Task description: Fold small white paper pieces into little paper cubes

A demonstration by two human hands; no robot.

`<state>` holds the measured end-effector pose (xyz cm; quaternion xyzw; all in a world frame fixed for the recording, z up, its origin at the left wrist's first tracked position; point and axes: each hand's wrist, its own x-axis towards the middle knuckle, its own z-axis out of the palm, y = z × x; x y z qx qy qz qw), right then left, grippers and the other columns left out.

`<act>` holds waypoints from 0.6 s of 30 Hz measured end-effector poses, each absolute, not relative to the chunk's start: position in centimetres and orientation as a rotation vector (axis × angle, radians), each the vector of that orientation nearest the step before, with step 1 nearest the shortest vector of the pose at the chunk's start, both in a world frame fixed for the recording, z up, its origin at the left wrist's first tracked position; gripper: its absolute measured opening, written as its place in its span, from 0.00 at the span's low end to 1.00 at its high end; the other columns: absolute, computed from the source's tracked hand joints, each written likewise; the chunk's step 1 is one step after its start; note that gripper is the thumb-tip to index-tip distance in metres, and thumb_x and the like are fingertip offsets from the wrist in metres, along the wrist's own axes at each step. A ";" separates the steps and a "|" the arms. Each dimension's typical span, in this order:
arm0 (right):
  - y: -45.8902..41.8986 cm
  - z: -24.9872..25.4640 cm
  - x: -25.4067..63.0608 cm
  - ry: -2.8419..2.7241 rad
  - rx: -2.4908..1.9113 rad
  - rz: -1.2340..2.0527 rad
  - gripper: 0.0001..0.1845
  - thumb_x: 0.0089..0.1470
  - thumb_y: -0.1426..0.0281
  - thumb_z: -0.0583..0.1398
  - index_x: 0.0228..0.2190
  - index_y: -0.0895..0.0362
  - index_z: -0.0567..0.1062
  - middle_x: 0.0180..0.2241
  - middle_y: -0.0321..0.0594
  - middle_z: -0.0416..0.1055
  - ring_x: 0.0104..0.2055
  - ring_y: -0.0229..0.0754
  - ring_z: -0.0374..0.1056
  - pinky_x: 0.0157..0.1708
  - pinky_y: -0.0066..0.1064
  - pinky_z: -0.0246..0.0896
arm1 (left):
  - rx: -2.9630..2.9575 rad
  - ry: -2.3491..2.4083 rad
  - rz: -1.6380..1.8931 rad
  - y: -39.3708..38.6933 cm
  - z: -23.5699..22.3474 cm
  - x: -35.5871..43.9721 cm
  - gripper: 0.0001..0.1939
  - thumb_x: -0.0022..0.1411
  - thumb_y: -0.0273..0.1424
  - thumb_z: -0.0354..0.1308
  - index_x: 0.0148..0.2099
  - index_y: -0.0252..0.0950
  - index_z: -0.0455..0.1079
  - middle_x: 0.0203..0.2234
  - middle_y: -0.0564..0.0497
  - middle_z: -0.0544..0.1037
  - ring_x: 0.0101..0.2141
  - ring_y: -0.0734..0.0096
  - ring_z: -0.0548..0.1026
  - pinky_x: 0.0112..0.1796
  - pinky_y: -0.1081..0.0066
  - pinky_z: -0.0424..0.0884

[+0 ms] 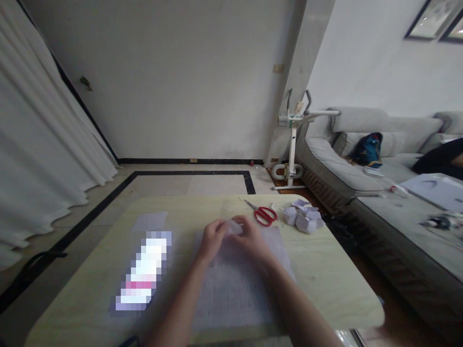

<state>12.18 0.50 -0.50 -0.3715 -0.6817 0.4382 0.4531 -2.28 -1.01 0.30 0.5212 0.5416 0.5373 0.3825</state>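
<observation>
My left hand (212, 237) and my right hand (250, 238) are close together over the middle of the table, fingers bent inward. Between their fingertips is a small piece of white paper (233, 227), slightly blurred, and both hands grip it. Beneath my hands and forearms lies a large sheet of paper (235, 294) with faint rows of marks. Just beyond my right hand, red-handled scissors (265, 216) rest on the table, blades pointing away to the left. Several folded white paper pieces (306, 220) sit in a cluster to their right.
The light wooden table (325, 284) has rounded corners. On its left lie a small paper piece (149, 221) and a pixelated bright, phone-like object (144, 272). Beyond stand white exercise equipment (292, 149) and a grey sofa (398, 127) with a blue bag (369, 149). Part of a person shows at right.
</observation>
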 end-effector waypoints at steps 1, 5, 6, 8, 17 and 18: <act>0.5 -0.6 12.2 -1.687 -0.910 1.081 0.20 0.45 0.71 0.62 0.43 0.54 0.68 0.39 0.39 0.68 0.34 0.38 0.67 0.30 0.27 0.63 | 1.320 1.386 1.372 -1.0 0.3 -2.3 0.12 0.54 0.37 0.56 0.32 0.33 0.74 0.26 0.51 0.77 0.29 0.68 0.72 0.31 0.73 0.66; 0.7 -0.7 12.2 -1.704 -0.926 1.055 0.24 0.44 0.71 0.63 0.45 0.54 0.68 0.43 0.41 0.68 0.37 0.40 0.67 0.32 0.29 0.64 | 1.255 1.388 1.363 -1.1 0.8 -2.2 0.14 0.53 0.38 0.56 0.32 0.32 0.74 0.25 0.50 0.77 0.28 0.67 0.72 0.29 0.73 0.65; 0.7 -0.8 12.2 -1.712 -0.928 1.047 0.24 0.44 0.72 0.63 0.46 0.53 0.69 0.44 0.41 0.68 0.39 0.41 0.67 0.33 0.29 0.64 | 1.242 1.390 1.365 -1.2 1.0 -2.1 0.14 0.53 0.38 0.56 0.32 0.32 0.74 0.25 0.50 0.77 0.28 0.67 0.72 0.29 0.73 0.65; 0.7 -0.8 12.3 -1.731 -0.923 1.036 0.24 0.44 0.72 0.63 0.46 0.53 0.69 0.44 0.41 0.69 0.40 0.41 0.67 0.35 0.30 0.64 | 1.224 1.397 1.377 -1.4 1.4 -1.9 0.14 0.53 0.39 0.57 0.31 0.31 0.75 0.24 0.50 0.77 0.27 0.67 0.72 0.29 0.73 0.65; 0.8 -0.1 12.5 -1.804 -0.974 0.903 0.09 0.48 0.70 0.62 0.35 0.56 0.76 0.34 0.39 0.73 0.37 0.41 0.67 0.33 0.29 0.62 | 1.289 1.370 1.346 -1.2 0.6 -2.0 0.12 0.54 0.37 0.56 0.30 0.32 0.73 0.24 0.50 0.76 0.29 0.67 0.73 0.31 0.73 0.66; 0.8 0.0 12.5 -1.798 -0.981 0.901 0.08 0.49 0.69 0.61 0.34 0.56 0.76 0.33 0.39 0.73 0.36 0.40 0.67 0.33 0.29 0.61 | 1.293 1.367 1.349 -1.1 0.5 -2.0 0.13 0.55 0.37 0.55 0.30 0.32 0.73 0.24 0.50 0.75 0.29 0.67 0.73 0.31 0.73 0.66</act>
